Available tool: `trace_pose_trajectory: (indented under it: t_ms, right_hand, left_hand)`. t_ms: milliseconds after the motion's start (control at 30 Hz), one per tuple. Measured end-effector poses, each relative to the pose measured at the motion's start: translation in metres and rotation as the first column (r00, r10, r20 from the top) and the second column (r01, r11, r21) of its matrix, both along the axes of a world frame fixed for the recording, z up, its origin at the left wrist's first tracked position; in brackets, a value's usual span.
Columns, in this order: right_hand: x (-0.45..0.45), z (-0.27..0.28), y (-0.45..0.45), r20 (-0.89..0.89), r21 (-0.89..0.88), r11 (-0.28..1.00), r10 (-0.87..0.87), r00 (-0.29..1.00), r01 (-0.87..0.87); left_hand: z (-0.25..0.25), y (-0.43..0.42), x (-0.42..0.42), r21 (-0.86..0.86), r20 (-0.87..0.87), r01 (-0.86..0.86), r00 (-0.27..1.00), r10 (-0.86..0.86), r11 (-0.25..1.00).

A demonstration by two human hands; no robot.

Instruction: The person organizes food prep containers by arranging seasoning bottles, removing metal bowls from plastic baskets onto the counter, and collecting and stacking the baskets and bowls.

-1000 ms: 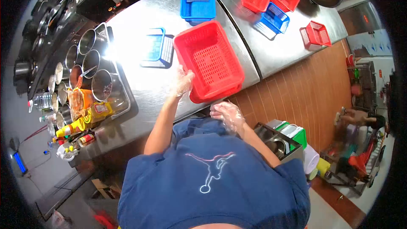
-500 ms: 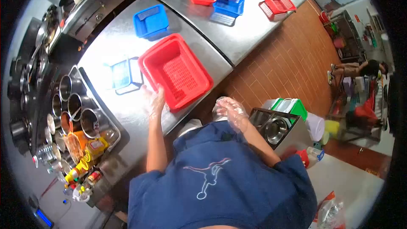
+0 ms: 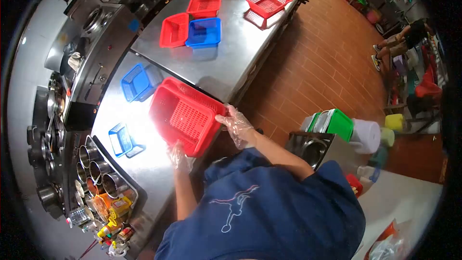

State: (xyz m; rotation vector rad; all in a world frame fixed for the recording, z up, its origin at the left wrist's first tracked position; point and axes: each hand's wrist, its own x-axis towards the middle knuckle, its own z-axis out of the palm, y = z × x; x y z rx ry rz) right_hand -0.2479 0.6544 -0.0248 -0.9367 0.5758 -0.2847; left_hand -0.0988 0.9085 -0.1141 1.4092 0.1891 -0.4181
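Observation:
A large red plastic basket (image 3: pixel 190 121) with a perforated base sits at the near edge of the steel table; its doubled rim looks like nested baskets. My right hand (image 3: pixel 237 124), in a clear plastic glove, grips the rim at its right corner. On the near side my left hand (image 3: pixel 180 159), gloved the same way, holds the rim, its fingers partly blurred by glare. Beyond the basket lies a small blue basket (image 3: pixel 136 84). Another small blue basket (image 3: pixel 121 140) is to the left of it, near my left hand.
On the far steel table (image 3: pixel 231 53) are a blue basket (image 3: pixel 204 32) and several red baskets (image 3: pixel 206 1). A tray of metal pots (image 3: pixel 114 184) and bottles stands at left. A metal bin unit (image 3: pixel 313 148) is at right. A person (image 3: pixel 409 36) stands farther off.
My right hand has come from beside my body onto the basket's right rim. My left hand has shifted to its near side. The view has turned, and the basket's angle has changed.

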Motion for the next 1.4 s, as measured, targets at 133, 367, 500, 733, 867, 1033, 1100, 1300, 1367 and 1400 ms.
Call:
trace_pose_trajectory:
  t_ms: [133, 367, 500, 733, 867, 1033, 1100, 1300, 1367, 1400]
  right_hand:
    - [-0.032, -0.002, -0.062, 0.151, 0.062, 0.995, -0.088, 0.985, 0.08]
    - [-0.043, -0.032, -0.137, 0.18, -0.04, 0.997, -0.062, 0.982, 0.071]
    - [-0.042, -0.033, -0.155, 0.17, -0.041, 0.989, -0.131, 0.977, 0.139]
    - [-0.036, -0.01, -0.186, 0.17, 0.142, 0.989, -0.07, 0.983, 0.046]
    - [-0.022, -0.003, -0.227, 0.129, 0.178, 0.984, -0.035, 0.991, 0.012]
    - [0.017, -0.065, -0.27, -0.095, -0.081, 0.972, -0.226, 0.969, 0.219]
    - [0.018, -0.068, -0.294, -0.177, -0.071, 0.962, -0.273, 0.946, 0.264]
    - [0.011, -0.073, -0.388, -0.238, -0.037, 0.89, -0.45, 0.861, 0.455]
    - [0.015, -0.092, -0.425, -0.183, 0.011, 0.883, -0.46, 0.869, 0.47]
    - [0.018, -0.09, -0.44, -0.194, -0.01, 0.86, -0.502, 0.843, 0.51]
  left_hand:
    - [-0.02, -0.07, -0.018, 0.292, 0.433, 0.287, 0.811, -0.394, 0.912]
    - [-0.095, -0.14, 0.021, 0.467, 0.653, 0.198, 0.579, -0.488, 0.862]
    - [-0.098, -0.171, 0.036, 0.39, 0.693, 0.217, 0.572, -0.44, 0.895]
    - [-0.13, -0.208, 0.088, 0.457, 0.466, 0.311, 0.714, -0.522, 0.833]
    - [-0.08, -0.258, 0.075, -0.018, 0.013, 0.261, 0.965, -0.261, 0.965]
    - [-0.116, -0.266, 0.089, 0.22, 0.473, 0.303, 0.798, -0.373, 0.927]
    - [-0.11, -0.279, 0.08, 0.197, 0.524, 0.403, 0.727, -0.444, 0.894]
    - [-0.073, -0.307, 0.069, 0.032, 0.308, 0.328, 0.895, -0.322, 0.944]
    - [-0.054, -0.319, 0.067, -0.017, 0.267, 0.335, 0.91, -0.318, 0.942]
    - [-0.025, -0.329, 0.06, 0.014, 0.209, 0.341, 0.918, -0.337, 0.94]
